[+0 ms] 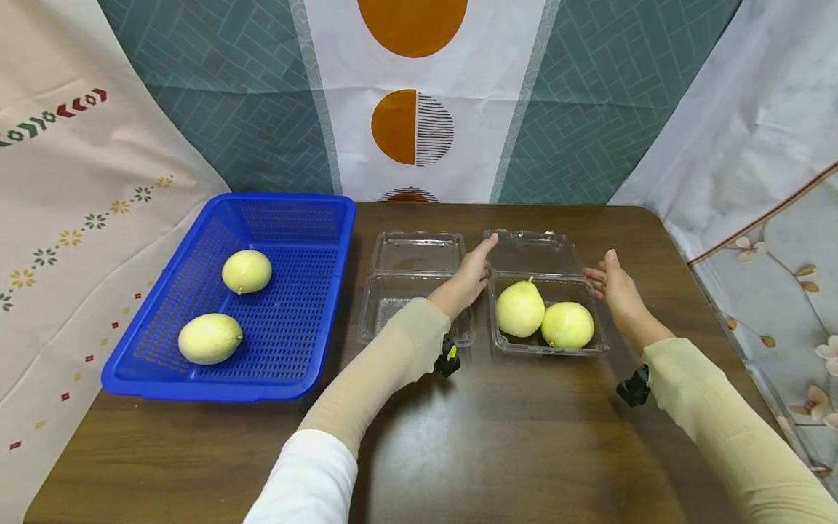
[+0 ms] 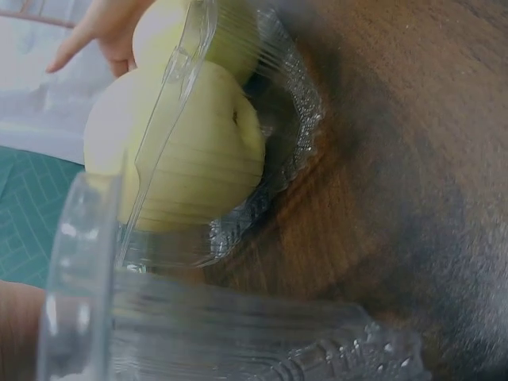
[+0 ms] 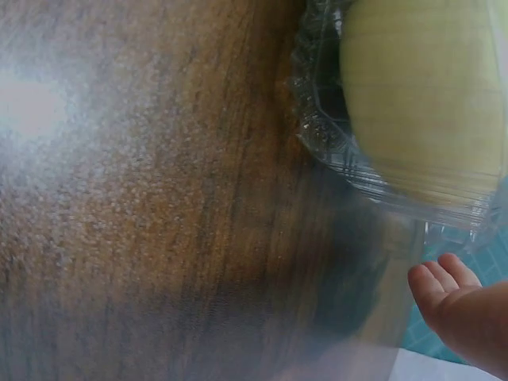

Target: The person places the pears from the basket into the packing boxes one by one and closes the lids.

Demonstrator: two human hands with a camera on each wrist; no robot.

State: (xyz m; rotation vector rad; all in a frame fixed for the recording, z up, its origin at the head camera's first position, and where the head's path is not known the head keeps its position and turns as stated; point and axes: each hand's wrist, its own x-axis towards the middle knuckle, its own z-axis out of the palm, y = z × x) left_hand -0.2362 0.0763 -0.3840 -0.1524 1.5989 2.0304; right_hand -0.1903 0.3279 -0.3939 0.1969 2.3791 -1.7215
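Observation:
An open clear plastic clamshell box (image 1: 550, 349) holds two round, pale yellow-green fruits side by side, a left fruit (image 1: 520, 309) with a short stem and a right fruit (image 1: 568, 325). At the box's left edge is my left hand (image 1: 466, 282), thumb up and fingers extended, reaching over a second clamshell box (image 1: 373, 313). My right hand (image 1: 622, 295) is by the right edge, fingers loosely extended. Neither hand grips anything; whether the fingertips touch the box is unclear. In the left wrist view, both fruits (image 2: 190, 151) show close up through clear plastic.
A blue perforated basket (image 1: 340, 291) stands on the left with two similar fruits, a rear fruit (image 1: 246, 271) and a front fruit (image 1: 210, 338). The second box's lid (image 1: 417, 252) lies back open. Patterned cloths (image 1: 249, 109) hang behind and beside the brown table (image 1: 497, 437).

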